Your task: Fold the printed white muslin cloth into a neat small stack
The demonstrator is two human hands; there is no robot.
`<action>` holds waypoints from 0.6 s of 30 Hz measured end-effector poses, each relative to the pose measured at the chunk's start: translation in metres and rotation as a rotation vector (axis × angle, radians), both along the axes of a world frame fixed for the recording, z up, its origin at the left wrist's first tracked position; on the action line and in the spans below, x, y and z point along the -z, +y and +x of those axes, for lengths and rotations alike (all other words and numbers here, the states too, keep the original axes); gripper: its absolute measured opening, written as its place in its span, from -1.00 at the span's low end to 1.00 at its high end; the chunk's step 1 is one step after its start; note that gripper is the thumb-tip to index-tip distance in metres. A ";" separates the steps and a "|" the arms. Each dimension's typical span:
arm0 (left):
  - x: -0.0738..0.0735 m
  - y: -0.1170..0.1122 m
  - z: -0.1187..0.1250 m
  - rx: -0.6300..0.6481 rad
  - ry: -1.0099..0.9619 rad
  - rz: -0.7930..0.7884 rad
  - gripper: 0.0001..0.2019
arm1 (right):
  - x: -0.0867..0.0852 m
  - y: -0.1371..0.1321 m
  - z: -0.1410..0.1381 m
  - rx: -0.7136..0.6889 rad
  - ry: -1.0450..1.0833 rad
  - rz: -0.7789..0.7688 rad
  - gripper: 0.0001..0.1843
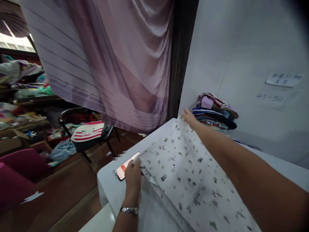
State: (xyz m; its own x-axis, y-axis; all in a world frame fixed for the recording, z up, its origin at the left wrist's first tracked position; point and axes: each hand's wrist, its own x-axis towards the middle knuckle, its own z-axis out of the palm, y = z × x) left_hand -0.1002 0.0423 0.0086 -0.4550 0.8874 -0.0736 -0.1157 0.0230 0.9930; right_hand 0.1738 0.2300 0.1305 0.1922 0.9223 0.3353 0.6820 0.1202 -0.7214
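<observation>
A white cloth [183, 167] with small leaf and flower prints stretches over the white table toward me. At its near left corner, my left hand [133, 172] has its fingers closed on the edge. My right hand [188, 118] reaches far across and pinches the opposite corner near the wall side. Between the two hands the edge runs in loose folds. A phone [125, 166] with a lit screen lies on the table beside my left hand, partly covered by it. The cloth's lower end runs out of view at the bottom.
A stack of folded fabrics [214, 111] stands by the white wall on the right. Left of the white table [108, 174] are a dark chair [89, 138] with a striped cloth, a pink chair [24, 170] and cluttered boxes. A mauve curtain [125, 64] hangs behind.
</observation>
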 end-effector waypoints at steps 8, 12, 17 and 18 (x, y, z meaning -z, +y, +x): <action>0.035 0.015 -0.014 -0.031 0.203 -0.181 -0.74 | 0.094 -0.148 -0.026 -0.398 0.209 -0.293 -0.67; 0.032 0.016 -0.024 0.003 0.304 -0.169 -0.77 | 0.125 -0.269 -0.025 -0.598 -0.010 -0.230 -0.71; 0.033 0.015 -0.030 0.065 0.387 -0.164 -0.82 | 0.163 -0.354 -0.015 -0.543 -0.346 -0.204 -0.62; 0.033 0.015 -0.031 0.074 0.398 -0.167 -0.83 | 0.168 -0.359 -0.013 -0.502 -0.392 -0.214 -0.62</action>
State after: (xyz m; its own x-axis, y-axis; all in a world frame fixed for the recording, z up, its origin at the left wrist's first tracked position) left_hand -0.1310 0.0571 -0.0244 -0.4124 0.9096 -0.0507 0.2835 0.1810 0.9417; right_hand 0.1604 -0.1289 -0.0376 -0.3762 0.9219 0.0924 0.7972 0.3729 -0.4747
